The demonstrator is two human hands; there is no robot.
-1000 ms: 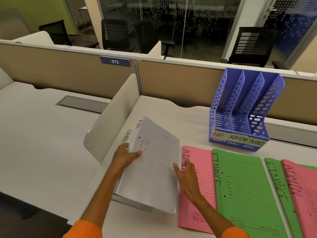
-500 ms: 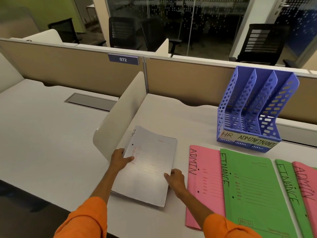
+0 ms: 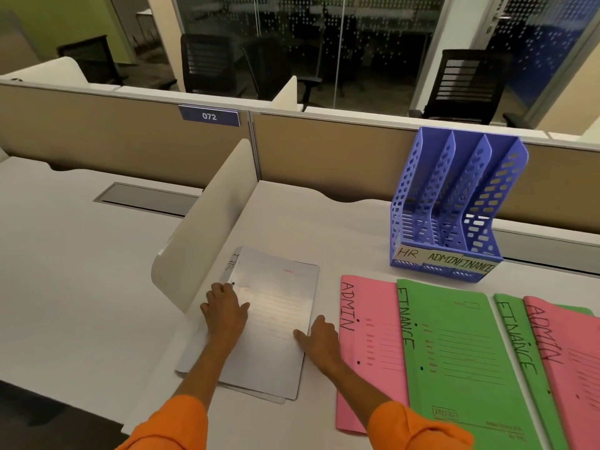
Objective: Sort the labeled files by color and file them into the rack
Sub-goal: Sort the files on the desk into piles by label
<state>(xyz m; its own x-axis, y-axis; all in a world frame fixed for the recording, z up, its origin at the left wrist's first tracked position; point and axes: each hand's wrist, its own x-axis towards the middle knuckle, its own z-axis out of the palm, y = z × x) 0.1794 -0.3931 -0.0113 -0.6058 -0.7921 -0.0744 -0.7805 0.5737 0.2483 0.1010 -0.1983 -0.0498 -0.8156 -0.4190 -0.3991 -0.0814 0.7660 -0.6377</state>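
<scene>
The white files (image 3: 276, 319) lay stacked flat on the table (image 3: 308, 222), just beside a low white divider (image 3: 207, 228). The left hand (image 3: 225, 311) rested palm down on the top cover, fingers spread and holding nothing. The right hand (image 3: 319, 339) lay relaxed at the stack's right edge, its thumb touching it. To the right lay a pink ADMIN file (image 3: 373, 336), overlapped by a green FINANCE file (image 3: 461, 358). The blue three-slot rack (image 3: 454, 203), labeled HR, ADMIN and FINANCE, stood behind them.
</scene>
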